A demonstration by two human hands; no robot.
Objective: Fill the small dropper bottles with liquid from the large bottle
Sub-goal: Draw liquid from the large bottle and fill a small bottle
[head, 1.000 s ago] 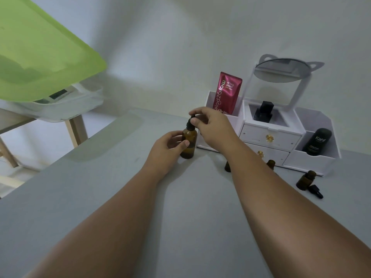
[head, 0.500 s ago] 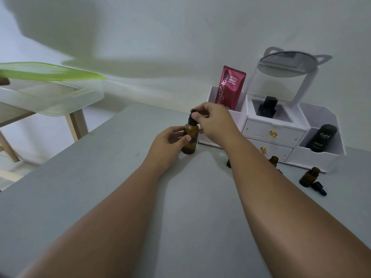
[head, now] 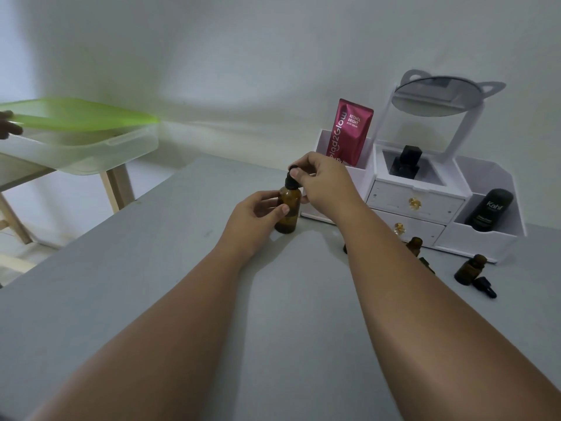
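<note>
Large bottle (head: 287,209) upright on table (head: 151,268); left hand (head: 255,214) grips body, right hand (head: 321,180) pinches dropper cap (head: 292,179). Brace firmly, twist cap, lift straight.

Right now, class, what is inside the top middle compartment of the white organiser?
A black, square-capped bottle stands inside the top compartment of the white organiser, under the tilted mirror. The compartment wall covers its base, and both closed drawers hide their contents.
</note>
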